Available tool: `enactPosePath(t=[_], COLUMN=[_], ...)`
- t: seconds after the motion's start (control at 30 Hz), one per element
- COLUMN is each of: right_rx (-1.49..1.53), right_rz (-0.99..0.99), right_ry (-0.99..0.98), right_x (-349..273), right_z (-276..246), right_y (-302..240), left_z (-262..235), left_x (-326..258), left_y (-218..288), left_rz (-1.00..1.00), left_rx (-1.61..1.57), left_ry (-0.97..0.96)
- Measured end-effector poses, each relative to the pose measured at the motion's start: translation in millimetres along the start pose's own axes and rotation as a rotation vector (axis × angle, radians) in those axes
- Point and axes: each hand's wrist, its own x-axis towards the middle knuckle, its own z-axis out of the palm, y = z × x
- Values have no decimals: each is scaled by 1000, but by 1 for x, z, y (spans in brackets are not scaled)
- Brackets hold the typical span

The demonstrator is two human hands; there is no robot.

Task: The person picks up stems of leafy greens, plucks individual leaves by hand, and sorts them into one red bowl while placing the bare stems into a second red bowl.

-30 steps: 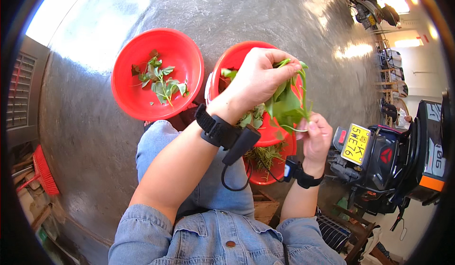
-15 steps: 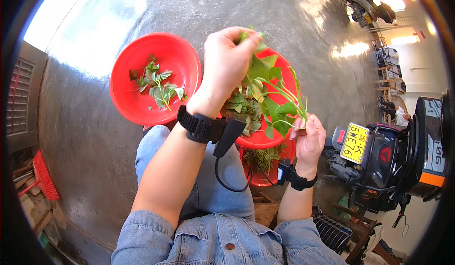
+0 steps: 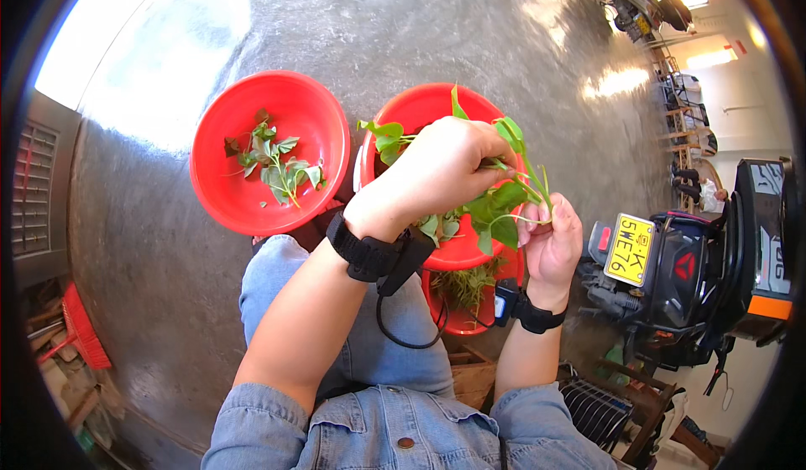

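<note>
My left hand point(image 3: 457, 161) reaches across the right-hand red basin point(image 3: 426, 100), its fingers closed around leafy green stems point(image 3: 522, 180). Leaves stick out on both sides of this hand. Close by on the right, my right hand point(image 3: 554, 236) pinches the lower ends of the same stems between thumb and fingers. Broad green leaves point(image 3: 497, 218) hang between the two hands, over the basin. More leaves lie inside it, partly hidden by my left hand and forearm. Both wrists wear black straps with small devices.
A second red basin point(image 3: 210, 168) at the left holds a few leafy sprigs point(image 3: 281, 168). Below the right-hand basin, a lower red container holds thin green stems point(image 3: 463, 285). A motorbike point(image 3: 680, 260) stands at the right; a red broom point(image 3: 82, 327) is at the lower left.
My left hand has come down and to the right, from the stems' leafy upper end to beside my right hand. My right hand has barely moved.
</note>
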Motion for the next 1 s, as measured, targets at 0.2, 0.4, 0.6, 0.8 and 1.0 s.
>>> enactPosePath(t=[0.2, 0.4, 0.6, 0.8, 1.0], right_rx=[-158, -575, -239, 381, 468], right_rz=[1, -78, -78, -56, -71], right_ry=[34, 4, 127, 158, 241], right_x=[3, 2, 0, 4, 8], right_z=[7, 28, 7, -20, -19], right_y=[7, 27, 14, -3, -1], left_z=[12, 20, -22, -45, -21], left_x=[1, -4, 1, -6, 0], left_y=[11, 3, -9, -15, 12], left_rz=[-212, -673, -525, -622, -637], left_rx=[-40, -961, -944, -803, -283], left_ry=[280, 476, 819, 676, 280])
